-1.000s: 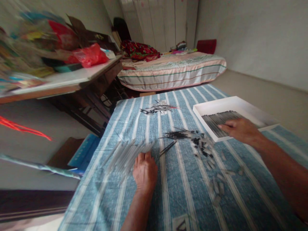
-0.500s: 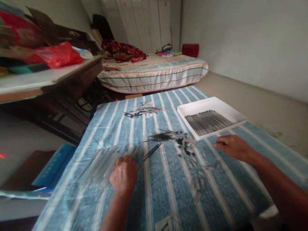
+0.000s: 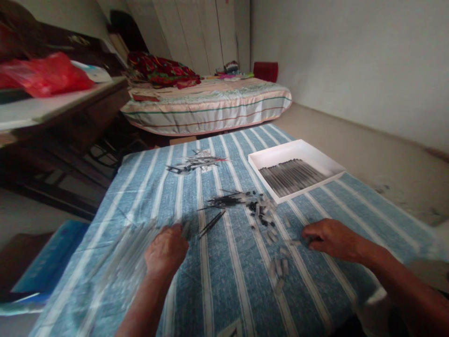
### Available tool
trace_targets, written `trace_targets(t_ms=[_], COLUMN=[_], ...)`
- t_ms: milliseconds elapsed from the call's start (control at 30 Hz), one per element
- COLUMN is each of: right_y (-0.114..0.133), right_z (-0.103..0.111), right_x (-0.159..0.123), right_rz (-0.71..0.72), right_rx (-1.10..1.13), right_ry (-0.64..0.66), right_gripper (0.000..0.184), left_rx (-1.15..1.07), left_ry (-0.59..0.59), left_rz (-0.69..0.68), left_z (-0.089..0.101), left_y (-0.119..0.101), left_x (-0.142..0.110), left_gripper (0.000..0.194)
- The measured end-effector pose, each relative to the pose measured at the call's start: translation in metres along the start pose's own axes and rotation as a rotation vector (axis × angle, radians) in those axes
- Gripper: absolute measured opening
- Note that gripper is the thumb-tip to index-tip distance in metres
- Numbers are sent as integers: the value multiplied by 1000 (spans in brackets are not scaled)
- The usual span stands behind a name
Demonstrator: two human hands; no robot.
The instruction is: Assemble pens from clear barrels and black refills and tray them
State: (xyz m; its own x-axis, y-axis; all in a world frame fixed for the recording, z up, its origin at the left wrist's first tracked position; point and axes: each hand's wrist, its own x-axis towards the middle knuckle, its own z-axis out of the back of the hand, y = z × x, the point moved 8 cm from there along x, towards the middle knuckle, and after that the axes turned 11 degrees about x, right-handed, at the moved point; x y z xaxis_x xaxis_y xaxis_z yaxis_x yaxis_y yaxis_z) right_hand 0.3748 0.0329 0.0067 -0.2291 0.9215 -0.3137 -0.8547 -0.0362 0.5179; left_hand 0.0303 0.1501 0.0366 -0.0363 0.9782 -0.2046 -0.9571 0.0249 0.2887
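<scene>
My left hand (image 3: 167,248) is curled over the right side of a row of clear, pen-like tubes (image 3: 129,248), its fingers closed; what they hold, if anything, is blurred. My right hand (image 3: 331,238) hovers low over the cloth with thumb and fingers pinched together. Something small and dark shows at its fingertips, too unclear to name. Between the hands lie two thin black rods (image 3: 212,223), a pile of black refill-like rods (image 3: 226,200), and a scatter of small clear caps and black plugs (image 3: 263,210). More clear caps (image 3: 278,267) lie nearer to me.
A white box (image 3: 298,195) with a row of dark-filled pens (image 3: 289,177) stands at the table's right. Farther back is a heap of thin dark pieces (image 3: 196,162) on paper. A striped blue cloth (image 3: 189,299) covers the table; a bed (image 3: 210,107) stands beyond.
My right hand has come down and nearer to me, away from the white box toward the loose caps. My left hand stays at the clear tubes. The view has turned slightly right.
</scene>
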Motion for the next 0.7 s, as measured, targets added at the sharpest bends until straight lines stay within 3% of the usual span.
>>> trace_targets(t_ms=[167,367,533,700], right_y=[1,30,57,63], right_z=[-6,-2,-4,-1], right_x=[3,21,48,60], right_rz=[-36,-8,-38,-101], right_rx=[-98,-121,-143,-172], right_ry=[-15,-96,-151,-210], right_gripper=[12,22,22,22], left_rx=[-14,-216,-718,-1346], left_ry=[-25,-241,-286,-73], left_rz=[11,69,-7,-135], left_z=[1,26,31,8], left_y=[4,4,-7,-30], left_x=[-3,-18,-20,-22], left_gripper=[24,19,13,18])
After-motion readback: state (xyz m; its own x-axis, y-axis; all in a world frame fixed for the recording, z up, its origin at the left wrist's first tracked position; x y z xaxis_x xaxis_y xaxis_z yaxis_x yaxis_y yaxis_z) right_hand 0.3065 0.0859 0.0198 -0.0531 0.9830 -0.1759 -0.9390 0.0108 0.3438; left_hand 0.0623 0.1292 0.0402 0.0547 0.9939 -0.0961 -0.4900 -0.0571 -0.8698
